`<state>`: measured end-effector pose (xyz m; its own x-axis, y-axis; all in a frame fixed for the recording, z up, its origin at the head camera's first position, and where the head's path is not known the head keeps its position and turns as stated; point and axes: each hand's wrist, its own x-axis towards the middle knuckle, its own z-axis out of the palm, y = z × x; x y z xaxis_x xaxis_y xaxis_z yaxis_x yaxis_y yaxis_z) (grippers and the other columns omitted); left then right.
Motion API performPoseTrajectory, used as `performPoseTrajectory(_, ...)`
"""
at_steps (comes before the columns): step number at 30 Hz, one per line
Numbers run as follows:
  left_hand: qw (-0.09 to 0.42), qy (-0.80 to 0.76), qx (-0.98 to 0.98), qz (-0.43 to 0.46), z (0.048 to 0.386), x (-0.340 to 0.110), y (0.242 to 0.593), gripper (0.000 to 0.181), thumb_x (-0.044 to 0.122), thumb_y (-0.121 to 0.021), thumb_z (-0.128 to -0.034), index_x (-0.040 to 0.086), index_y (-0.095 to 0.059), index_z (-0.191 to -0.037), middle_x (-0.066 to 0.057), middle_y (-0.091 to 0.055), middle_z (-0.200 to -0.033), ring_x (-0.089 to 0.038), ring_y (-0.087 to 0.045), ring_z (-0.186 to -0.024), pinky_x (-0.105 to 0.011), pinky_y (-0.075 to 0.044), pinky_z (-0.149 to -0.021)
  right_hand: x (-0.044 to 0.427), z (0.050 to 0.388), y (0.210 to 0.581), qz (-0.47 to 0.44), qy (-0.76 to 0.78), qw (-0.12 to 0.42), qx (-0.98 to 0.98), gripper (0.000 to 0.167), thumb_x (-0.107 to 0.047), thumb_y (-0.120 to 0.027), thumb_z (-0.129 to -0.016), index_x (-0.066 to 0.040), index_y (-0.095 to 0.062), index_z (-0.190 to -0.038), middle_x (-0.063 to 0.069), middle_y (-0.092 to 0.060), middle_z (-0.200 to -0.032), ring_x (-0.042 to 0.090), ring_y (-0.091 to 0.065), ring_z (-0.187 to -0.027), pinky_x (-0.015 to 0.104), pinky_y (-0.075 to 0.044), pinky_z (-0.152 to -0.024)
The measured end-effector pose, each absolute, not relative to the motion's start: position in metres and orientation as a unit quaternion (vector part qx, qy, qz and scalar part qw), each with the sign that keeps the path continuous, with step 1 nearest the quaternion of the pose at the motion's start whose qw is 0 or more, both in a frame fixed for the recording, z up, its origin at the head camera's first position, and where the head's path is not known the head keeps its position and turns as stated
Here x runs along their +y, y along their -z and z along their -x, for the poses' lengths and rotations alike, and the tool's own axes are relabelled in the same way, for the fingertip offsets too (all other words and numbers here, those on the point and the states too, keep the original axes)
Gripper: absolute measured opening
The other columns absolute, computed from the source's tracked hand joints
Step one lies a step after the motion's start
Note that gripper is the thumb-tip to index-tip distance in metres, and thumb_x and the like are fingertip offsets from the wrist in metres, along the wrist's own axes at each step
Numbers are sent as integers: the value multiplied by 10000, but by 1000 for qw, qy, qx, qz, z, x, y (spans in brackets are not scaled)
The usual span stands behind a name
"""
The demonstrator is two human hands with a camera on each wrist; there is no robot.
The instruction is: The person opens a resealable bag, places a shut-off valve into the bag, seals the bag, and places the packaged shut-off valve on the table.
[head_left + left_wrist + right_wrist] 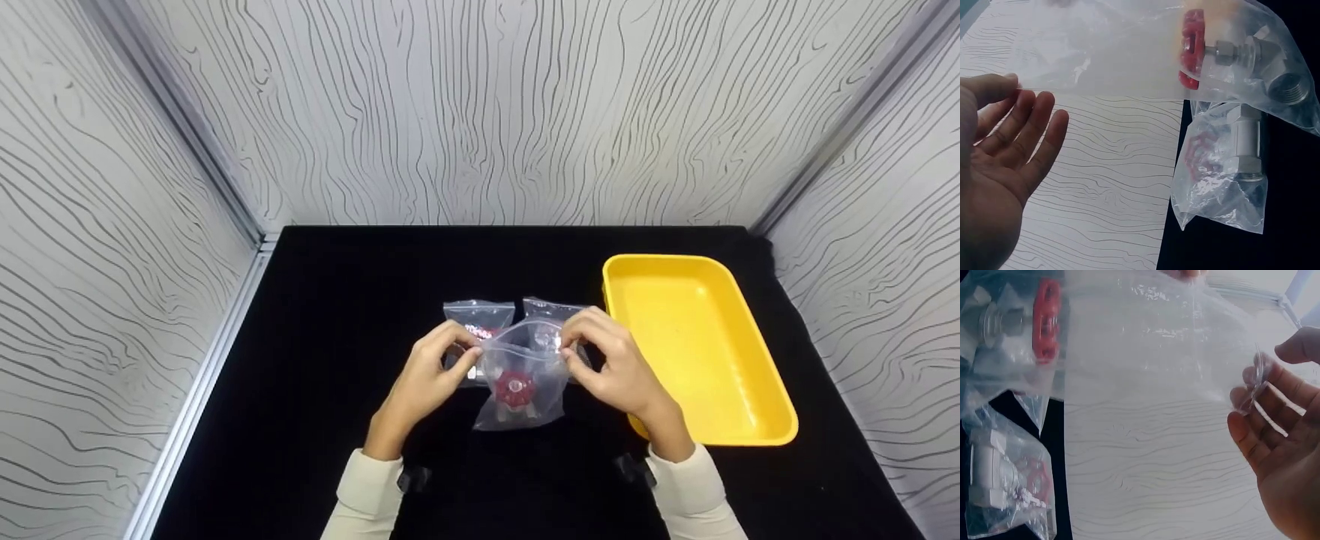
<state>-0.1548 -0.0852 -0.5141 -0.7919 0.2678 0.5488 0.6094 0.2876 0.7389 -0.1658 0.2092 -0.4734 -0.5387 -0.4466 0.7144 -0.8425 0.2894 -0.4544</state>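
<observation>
A clear zip bag stands on the black cloth with its mouth spread apart. Inside it is a metal valve with a red handwheel. My left hand pinches the left corner of the bag's mouth between thumb and fingertips. At the opposite corner, my right hand holds the rim. Its fingertips lie against the film in the right wrist view, the thumb a little apart. Behind stand a left bagged valve and a right bagged valve, partly hidden by the hands and front bag.
A yellow tray lies to the right, close beside my right hand and forearm. Black cloth covers the table. Patterned white panels rise at the back and both sides.
</observation>
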Motion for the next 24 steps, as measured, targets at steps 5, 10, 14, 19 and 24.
performPoseTrajectory(5,175,525,-780,290,154,-84,516,65,53,-718,-1010,110,-710,-980,22,-691,-961,-97,-633,-834,-247,-573,-709,188,163,469,-392,-346,275,-807,161,-163,-838,-854,-116,-714,-945,19,-714,-1066,232,-586,-1037,284,-456,-976)
performPoseTrajectory(10,186,523,-775,302,154,-84,518,68,65,-715,-1015,129,-720,-992,24,-696,-977,-100,-621,-826,-228,-547,-707,160,161,462,-397,-233,288,-840,338,-319,-838,-874,-123,-756,-1137,42,-734,-1238,317,-595,-1241,491,-461,-1062)
performPoseTrajectory(14,194,522,-768,317,152,-84,516,85,36,-725,-998,120,-724,-1006,-8,-706,-994,-128,-630,-829,-232,-550,-716,144,161,459,-428,-184,251,-848,276,-262,-792,-908,-148,-770,-1159,14,-763,-1191,312,-616,-1306,576,-433,-1168)
performPoseTrajectory(19,203,520,-762,329,150,-83,516,114,-2,-737,-975,105,-723,-1010,-11,-711,-999,-150,-629,-833,-238,-547,-729,135,161,458,-422,-184,239,-855,110,-183,-817,-864,-184,-761,-960,-52,-751,-937,213,-653,-990,432,-538,-1002)
performPoseTrajectory(24,201,520,-762,330,149,-83,515,114,4,-741,-974,110,-726,-1012,-7,-720,-1012,-140,-638,-849,-241,-557,-751,136,159,458,-413,-207,219,-859,99,-172,-813,-884,-165,-736,-945,-44,-708,-910,165,-577,-828,319,-530,-751)
